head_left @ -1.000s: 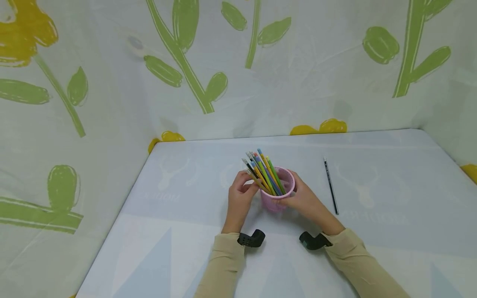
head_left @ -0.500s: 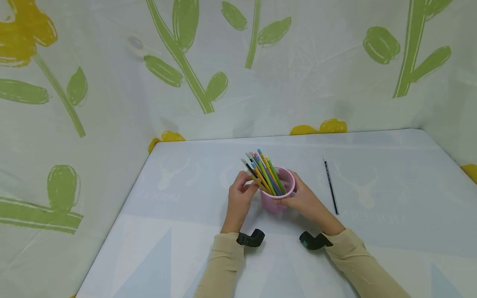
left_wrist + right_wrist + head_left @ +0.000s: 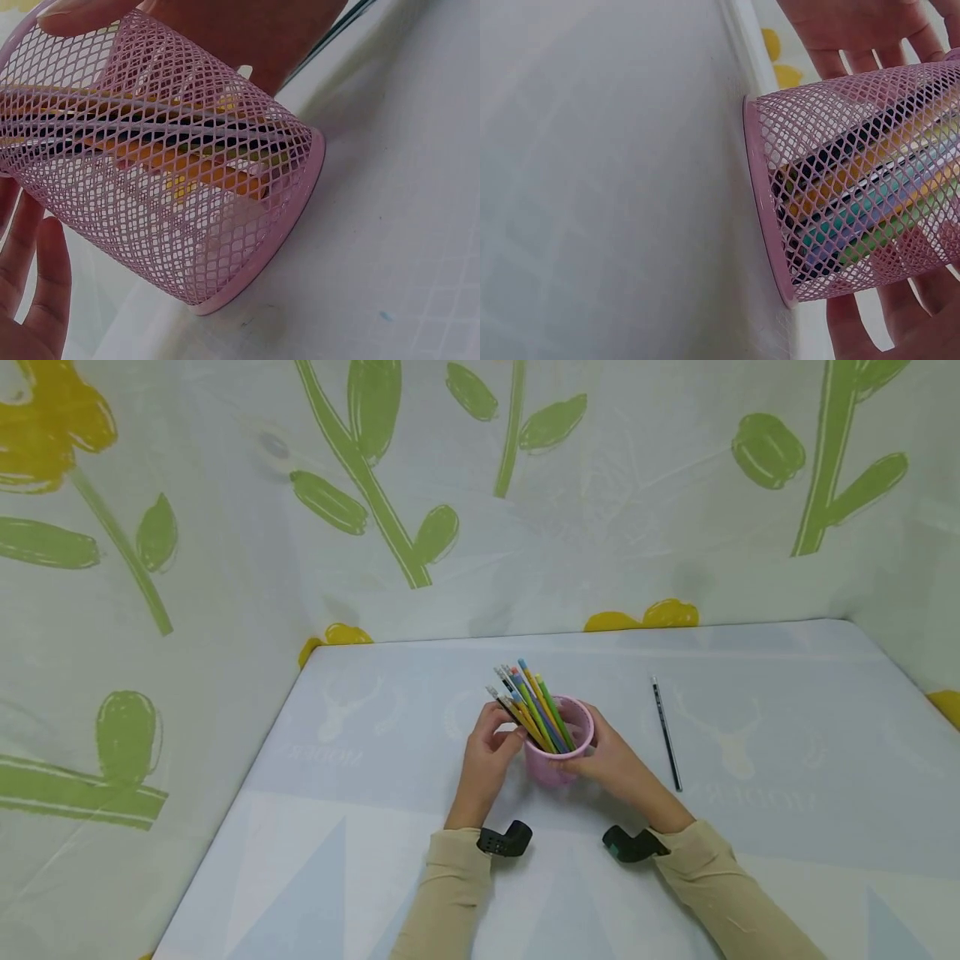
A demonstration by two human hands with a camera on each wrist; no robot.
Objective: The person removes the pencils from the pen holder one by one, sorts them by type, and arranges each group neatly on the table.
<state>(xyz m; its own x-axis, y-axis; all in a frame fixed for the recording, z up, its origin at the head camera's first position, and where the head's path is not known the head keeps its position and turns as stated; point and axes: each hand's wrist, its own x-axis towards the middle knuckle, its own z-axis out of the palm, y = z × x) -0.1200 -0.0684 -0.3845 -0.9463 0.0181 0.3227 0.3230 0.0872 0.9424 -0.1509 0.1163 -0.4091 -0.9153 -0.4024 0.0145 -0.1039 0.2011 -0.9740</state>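
A pink mesh pencil cup (image 3: 550,768) full of pencils (image 3: 537,703) stands slightly tilted in the head view. My right hand (image 3: 611,768) grips it from the right, thumb along the near side of the rim. On the left, my left hand (image 3: 487,764) has thumb and index finger at the rim, pinching a black pencil (image 3: 509,708) that leans out there. Through the mesh in the left wrist view, orange and dark pencils (image 3: 225,176) show inside. The right wrist view shows green, violet and orange pencils (image 3: 870,202) lying slanted in the cup.
A single black pencil (image 3: 666,735) lies on the white-and-blue tabletop (image 3: 750,827), right of the cup. Behind and to the left rise pale walls (image 3: 622,527) printed with green stems and yellow flowers. A dark wrist camera (image 3: 506,840) sits on each wrist.
At the rim's left side, a yellow pencil has shifted right towards the other pencils, and the black pencil now leans outermost. My left fingers moved slightly; the right hand and cup stayed still.
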